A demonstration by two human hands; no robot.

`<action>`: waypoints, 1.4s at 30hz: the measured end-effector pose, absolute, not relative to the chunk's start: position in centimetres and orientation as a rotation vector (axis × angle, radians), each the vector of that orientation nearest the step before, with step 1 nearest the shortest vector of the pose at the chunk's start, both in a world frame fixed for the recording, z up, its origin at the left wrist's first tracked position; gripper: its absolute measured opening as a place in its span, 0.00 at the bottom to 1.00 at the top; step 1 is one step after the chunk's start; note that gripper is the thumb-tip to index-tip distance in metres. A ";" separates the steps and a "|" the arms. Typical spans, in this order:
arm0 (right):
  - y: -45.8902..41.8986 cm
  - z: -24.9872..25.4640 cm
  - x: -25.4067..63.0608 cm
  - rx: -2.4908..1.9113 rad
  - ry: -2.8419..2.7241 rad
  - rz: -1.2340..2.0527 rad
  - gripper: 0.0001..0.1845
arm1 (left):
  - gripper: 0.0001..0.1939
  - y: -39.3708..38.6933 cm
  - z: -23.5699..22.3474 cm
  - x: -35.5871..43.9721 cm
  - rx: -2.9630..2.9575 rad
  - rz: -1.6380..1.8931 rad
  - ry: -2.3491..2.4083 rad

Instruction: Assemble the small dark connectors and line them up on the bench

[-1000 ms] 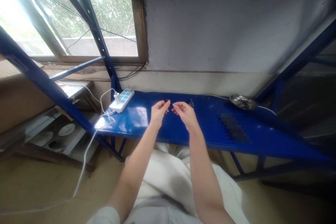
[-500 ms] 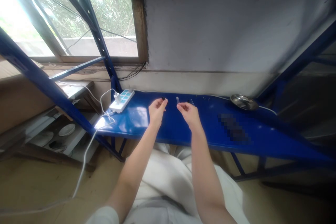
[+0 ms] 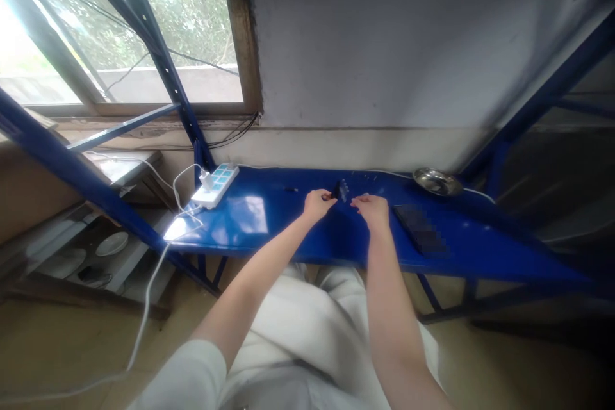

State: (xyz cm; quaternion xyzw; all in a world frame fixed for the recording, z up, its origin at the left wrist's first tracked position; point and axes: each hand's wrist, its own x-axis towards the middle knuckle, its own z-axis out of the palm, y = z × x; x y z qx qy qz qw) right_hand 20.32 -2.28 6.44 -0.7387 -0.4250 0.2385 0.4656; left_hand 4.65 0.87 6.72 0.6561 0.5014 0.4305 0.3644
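Head-camera view shows both bare hands stretched out over the glossy blue metal shelf board point(image 3: 269, 224) below the window. The left hand point(image 3: 317, 205) has its fingertips pinched on a small black part point(image 3: 335, 193) that sits at the near edge of a little cluster of dark and clear plastic pieces point(image 3: 343, 189) lying on the board; whether the part is lifted or resting there is too small to tell. The right hand point(image 3: 373, 210) lies just beside that cluster, knuckles up and fingers curled down toward the board; I cannot tell if it pinches anything. My judgement is that the chief risk is loss of a piece: the parts are tiny, the paint is slick, and a loose pinch or a brush of the right fingers could scatter the cluster or send something off the near edge onto the floor. Another small dark piece point(image 3: 291, 189) lies apart to the left. A flat dark slab point(image 3: 419, 229) lies close by the right wrist and narrows the room on that side, with a shallow steel dish point(image 3: 436, 181) and a thin white wire point(image 3: 475, 193) behind it. A white power strip with blue sockets point(image 3: 215, 185) sits at the left end, its cords trailing off the board.
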 end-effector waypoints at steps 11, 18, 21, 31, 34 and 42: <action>0.3 3.4 20.0 -2.112 -1.300 0.444 0.12 | 0.07 2.9 3.9 7.6 1.708 0.945 1.458; 0.6 2.4 19.9 -2.159 -1.380 0.431 0.14 | 0.08 3.5 3.3 7.9 1.816 0.843 1.518; 0.6 2.4 19.8 -2.183 -1.407 0.408 0.14 | 0.08 3.6 3.0 8.1 1.862 0.804 1.547; 0.9 2.3 20.0 -2.214 -1.470 0.426 0.14 | 0.08 4.0 2.1 8.2 2.002 0.656 1.636; 1.0 2.3 20.2 -2.207 -1.505 0.441 0.15 | 0.08 4.0 1.8 8.4 2.045 0.619 1.657; -0.4 3.5 21.2 -2.218 -1.506 0.478 0.19 | 0.15 4.0 2.2 6.1 2.269 0.625 1.617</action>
